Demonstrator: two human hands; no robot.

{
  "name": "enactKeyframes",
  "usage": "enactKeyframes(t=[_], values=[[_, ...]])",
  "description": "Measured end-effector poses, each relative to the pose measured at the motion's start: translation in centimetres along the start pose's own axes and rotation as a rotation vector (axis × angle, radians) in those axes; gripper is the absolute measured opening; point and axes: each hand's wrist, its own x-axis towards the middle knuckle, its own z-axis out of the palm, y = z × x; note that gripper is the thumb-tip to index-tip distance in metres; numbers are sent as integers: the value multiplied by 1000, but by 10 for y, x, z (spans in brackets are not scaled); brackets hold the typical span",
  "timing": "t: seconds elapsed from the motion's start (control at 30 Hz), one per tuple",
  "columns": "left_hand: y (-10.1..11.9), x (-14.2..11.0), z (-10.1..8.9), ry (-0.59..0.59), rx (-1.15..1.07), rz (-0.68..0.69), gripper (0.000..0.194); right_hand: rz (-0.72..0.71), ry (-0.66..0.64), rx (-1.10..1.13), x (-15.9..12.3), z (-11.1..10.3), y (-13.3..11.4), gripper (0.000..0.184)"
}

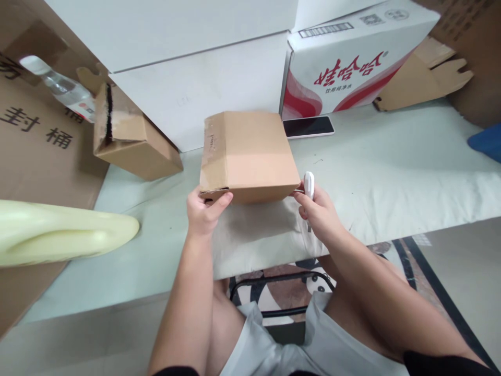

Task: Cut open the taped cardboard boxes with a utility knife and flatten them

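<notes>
A brown cardboard box (pixel 258 156) is tilted in front of me, with clear tape and some handwriting on its left side. My left hand (pixel 205 211) grips its near left corner, thumb on the front edge and fingers hidden beneath. At the near right corner, my right hand (pixel 315 209) is closed around a small white box cutter (pixel 309 184). A bit of metal shows below that hand. The right fingertips are at the box corner; whether they also hold it, I cannot tell.
A phone (pixel 309 127) lies behind the box, before a white carton with red lettering (pixel 344 73). At left are another brown box (pixel 136 141), a clear bottle (pixel 62 89) and a pale yellow object (pixel 70 232). A light green cloth (pixel 410 167) covers the table.
</notes>
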Motion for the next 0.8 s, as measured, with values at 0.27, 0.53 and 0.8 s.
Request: enactKeyframes(t=[0.27,0.53,0.8], values=[[-2,0,-1,6,14,19,50,-5,-5,-20,1,0,4,28],[-4,0,-3,-22,30,23,49,-1,-12,-14,0,0,1,27],[-4,2,-2,-12,12,18,48,17,-12,-24,-2,1,-5,28]])
